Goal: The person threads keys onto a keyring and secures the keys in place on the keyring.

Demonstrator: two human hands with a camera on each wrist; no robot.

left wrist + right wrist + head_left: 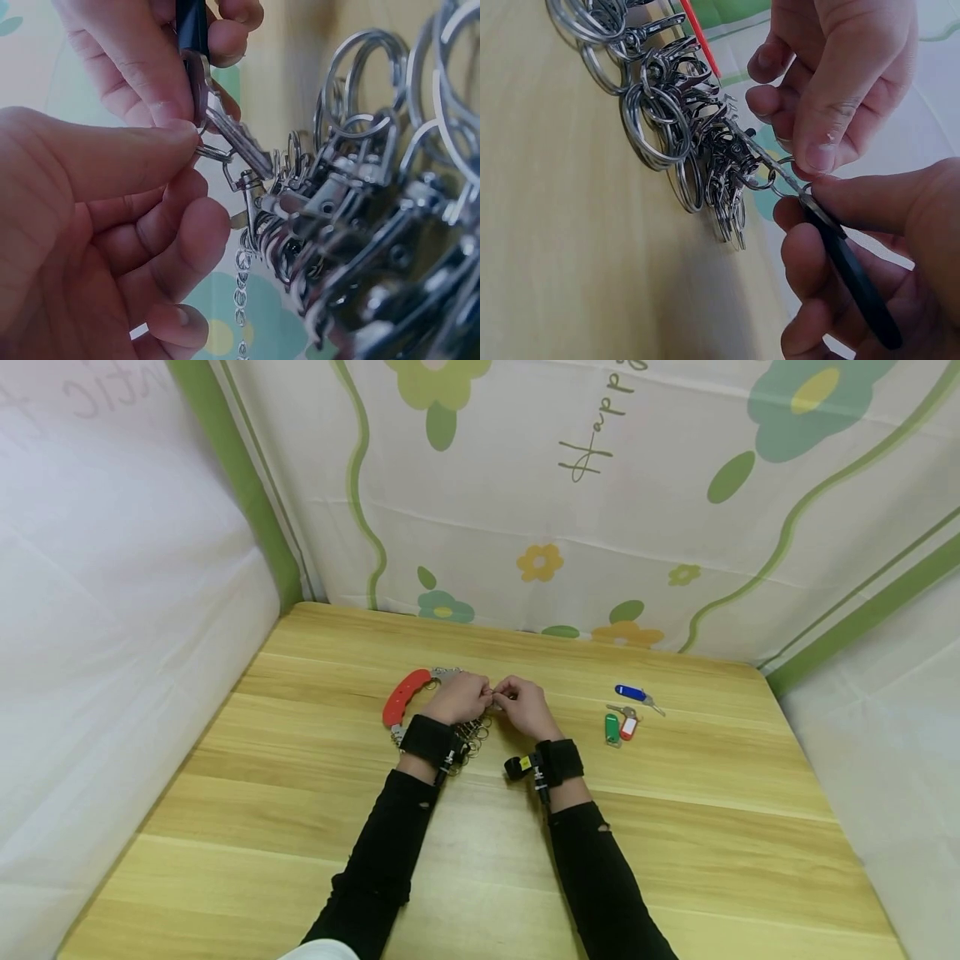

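My left hand [459, 697] pinches a small split ring [214, 154] between thumb and index finger. Just to its right, my right hand [528, 708] grips a key [241, 139] with a dark key tag [864, 291]. The fingertips of both hands meet at the ring, where the key's blade crosses a metal snap clip [244, 182]. Beside the hands lies a key holder with a curved red handle [403, 700], carrying a crowd of metal clips and rings [656, 124]. Part of the holder is hidden under my left hand. A thin chain [241, 289] hangs below the clip.
To the right on the wooden table [675, 860] lie keys with a blue tag [630, 692], a green tag [612, 727] and a red tag [628, 727]. Flower-printed curtains [480, 510] hang behind the table, with white cloth on both sides.
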